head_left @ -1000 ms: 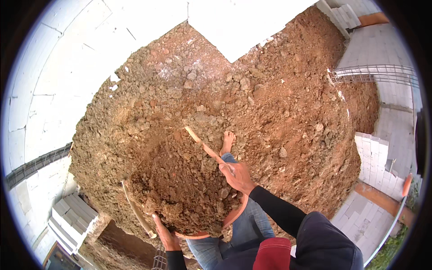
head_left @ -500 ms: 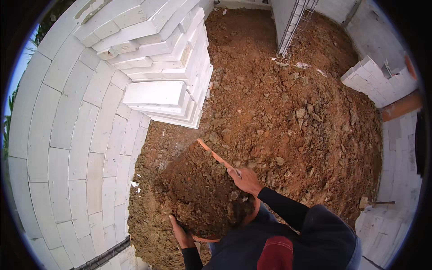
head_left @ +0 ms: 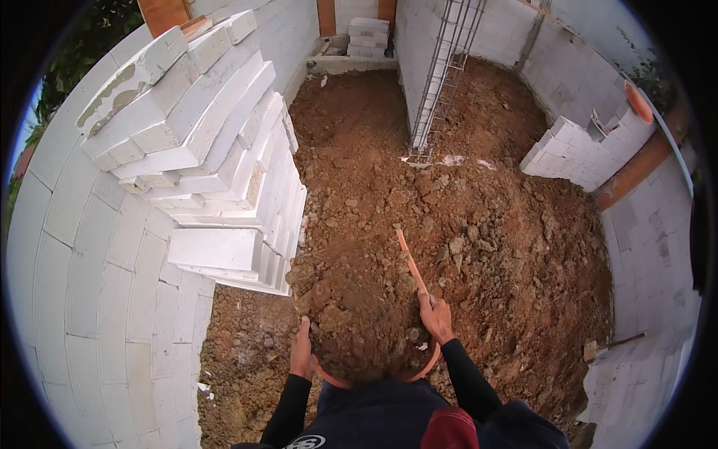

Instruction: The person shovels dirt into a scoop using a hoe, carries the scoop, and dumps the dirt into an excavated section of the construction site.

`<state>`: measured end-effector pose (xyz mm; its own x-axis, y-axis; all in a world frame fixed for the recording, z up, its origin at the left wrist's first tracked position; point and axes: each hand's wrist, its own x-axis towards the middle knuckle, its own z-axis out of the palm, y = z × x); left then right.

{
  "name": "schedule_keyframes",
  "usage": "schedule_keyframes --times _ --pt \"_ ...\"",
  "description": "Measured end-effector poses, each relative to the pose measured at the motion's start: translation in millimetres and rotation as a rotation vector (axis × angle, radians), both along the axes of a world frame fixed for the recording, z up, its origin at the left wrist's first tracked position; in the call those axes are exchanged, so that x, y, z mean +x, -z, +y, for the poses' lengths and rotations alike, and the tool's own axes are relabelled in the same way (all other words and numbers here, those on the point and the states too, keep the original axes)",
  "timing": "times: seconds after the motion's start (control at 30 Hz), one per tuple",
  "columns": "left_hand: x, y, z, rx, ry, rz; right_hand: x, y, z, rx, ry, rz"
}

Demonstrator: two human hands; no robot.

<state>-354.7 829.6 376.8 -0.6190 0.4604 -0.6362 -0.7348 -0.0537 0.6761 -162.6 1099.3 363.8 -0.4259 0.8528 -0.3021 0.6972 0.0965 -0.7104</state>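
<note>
A broad orange-rimmed tub [head_left: 432, 361], heaped with brown soil [head_left: 359, 314], is held close in front of my body. My right hand [head_left: 436, 317] grips its right rim, the fingers closed over the edge. On the other side, my left hand [head_left: 301, 349] clasps the left edge, thumb up and the other fingers mostly hidden. The soil covers most of the tub's inside and hides its far left rim. What lies beneath the tub cannot be seen.
A stack of white blocks [head_left: 217, 247] rises at left beside a block wall [head_left: 97, 299]. Rough brown earth [head_left: 508, 299] spreads ahead and right. A steel rebar cage [head_left: 441, 75] stands at the far middle. A low block stack [head_left: 583, 146] and a tool handle [head_left: 627, 340] are at right.
My view has lifted and turned, showing more of the far end. The tub and both hands have swung from a leftward slant to nearly straight ahead. Both hands keep their hold.
</note>
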Motion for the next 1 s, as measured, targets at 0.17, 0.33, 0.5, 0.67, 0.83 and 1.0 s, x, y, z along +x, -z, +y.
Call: schedule_keyframes --times 0.17,0.33,0.5,0.67,0.83,1.0 --pt "-75 35 100 -0.139 0.073 0.039 -48 29 96 -0.088 0.03 0.036" --pt "-143 36 185 -0.229 0.101 -0.081 -101 30 170 -0.141 0.066 0.134" --pt "-204 41 254 -0.102 0.131 -0.071 -145 45 249 -0.051 -0.009 0.051" --pt "-244 12 340 -0.056 0.116 0.011 -200 29 329 0.013 -0.005 0.138" --pt "-301 36 424 -0.151 0.117 0.141 -265 17 435 -0.056 -0.011 0.157" --pt "-346 57 492 -0.208 -0.05 0.13 -336 -8 519 -0.083 -0.109 0.103"
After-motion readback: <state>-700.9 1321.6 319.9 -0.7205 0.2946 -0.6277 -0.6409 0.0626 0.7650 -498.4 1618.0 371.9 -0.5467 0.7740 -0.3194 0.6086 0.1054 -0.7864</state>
